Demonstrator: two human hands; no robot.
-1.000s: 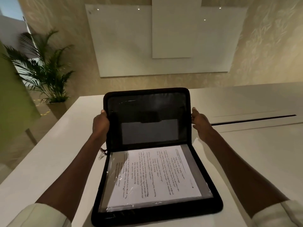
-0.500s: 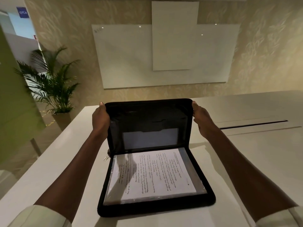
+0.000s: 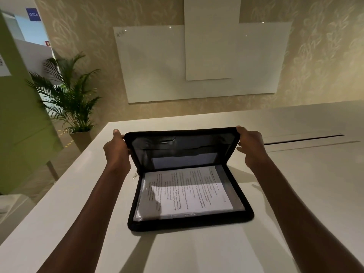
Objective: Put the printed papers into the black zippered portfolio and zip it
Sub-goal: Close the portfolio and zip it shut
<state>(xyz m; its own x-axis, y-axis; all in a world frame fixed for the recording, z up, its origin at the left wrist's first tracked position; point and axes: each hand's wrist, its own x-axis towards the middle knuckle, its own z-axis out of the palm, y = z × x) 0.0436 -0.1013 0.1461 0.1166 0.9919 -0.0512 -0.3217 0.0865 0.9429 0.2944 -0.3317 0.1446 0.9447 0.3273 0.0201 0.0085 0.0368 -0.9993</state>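
From the head camera, the black zippered portfolio [image 3: 189, 180] lies on the white surface [image 3: 295, 194] straight ahead of the person, its near half flat and its far half raised and tilted toward the viewer, roughly half shut. The printed papers [image 3: 187, 192] sit inside the near half, a stack with lines of text on the top sheet, lying under what looks like a clear plastic sleeve, though the glare along the edges makes that hard to be sure of. The raised cover throws a shadow across the far part of the page. Inside the raised half there is a dark pocket with a pale rectangle showing through it.

The left hand [image 3: 116, 152] grips the left upper corner of the raised cover, fingers curled round its edge with the thumb on top. The right hand [image 3: 251, 148] grips the right upper corner in the same way, thumb over the top edge and fingers wrapped behind. Both forearms reach in from the bottom of the picture, one on each side of the portfolio.

A small metal zipper pull [image 3: 135, 175] hangs at the left end of the hinge, just beside the left wrist.

Beyond the surface, a potted palm [image 3: 69, 99] stands at the left against a patterned wall, and a whiteboard [image 3: 197, 62] hangs on that wall. A narrow dark slot [image 3: 303, 139] runs along the surface to the right.
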